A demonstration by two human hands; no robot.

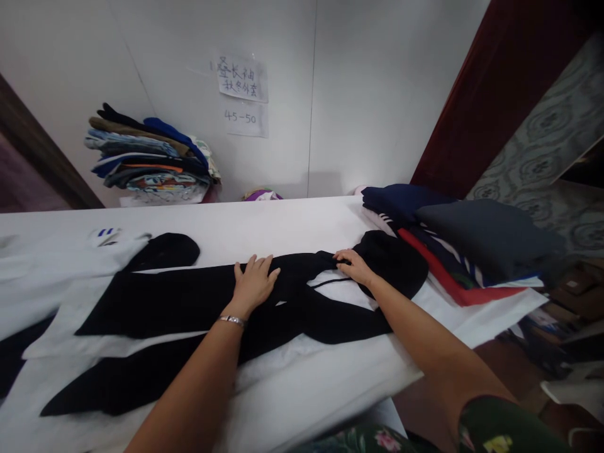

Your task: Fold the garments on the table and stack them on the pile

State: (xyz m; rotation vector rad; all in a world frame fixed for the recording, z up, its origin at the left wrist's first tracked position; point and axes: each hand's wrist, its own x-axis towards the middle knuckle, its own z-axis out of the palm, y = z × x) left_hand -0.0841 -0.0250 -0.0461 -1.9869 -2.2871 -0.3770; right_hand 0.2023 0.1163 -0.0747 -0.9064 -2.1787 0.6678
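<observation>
A black long-sleeved garment [165, 302] lies spread across the white table, with what looks like a hood [394, 261] at its right end. A thin dark cord crosses a gap in the cloth, where white shows through. My left hand [255, 280] rests palm down on the middle of the garment, fingers spread. Over at the gap beside the hood-like part, my right hand [357, 265] is closed on the cloth's edge between thumb and fingers. Its fingertips are partly hard to make out.
Folded clothes [486, 239] are stacked at the right end of the white table [283, 220]. Another clothes pile [151, 157] stands against the wall at the back left. White garments [42, 264] lie on the left. Paper signs [243, 78] hang on the wall.
</observation>
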